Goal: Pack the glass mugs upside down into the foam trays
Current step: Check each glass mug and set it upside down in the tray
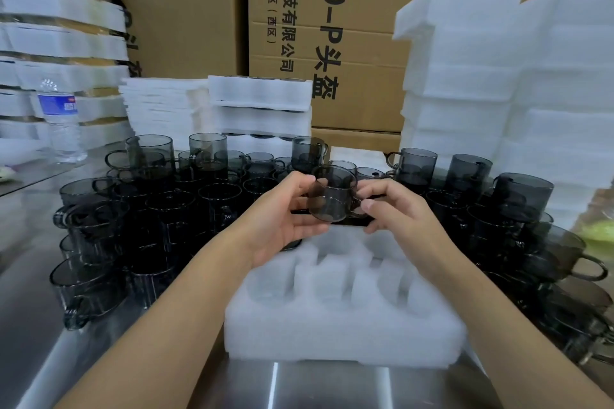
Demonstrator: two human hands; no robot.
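Boxes (365, 43) and foam stacks (498, 93) behind, steel table (332, 385) below, and one mug (329, 199) is held rim-up over the far edge of the tray (345, 325), left hand (282, 212) curled round its side, right hand (395, 209) pinching the other, so I'd say it needs flipping, then lowering into a pocket (332, 289).

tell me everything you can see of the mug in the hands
Smoky grey see-through glass mug, rounded base, empty. Held above the foam tray, base down, mouth tilted away, not yet turned over. The left hand grips its left side; the right hand pinches its right side, where the handle seems to be.
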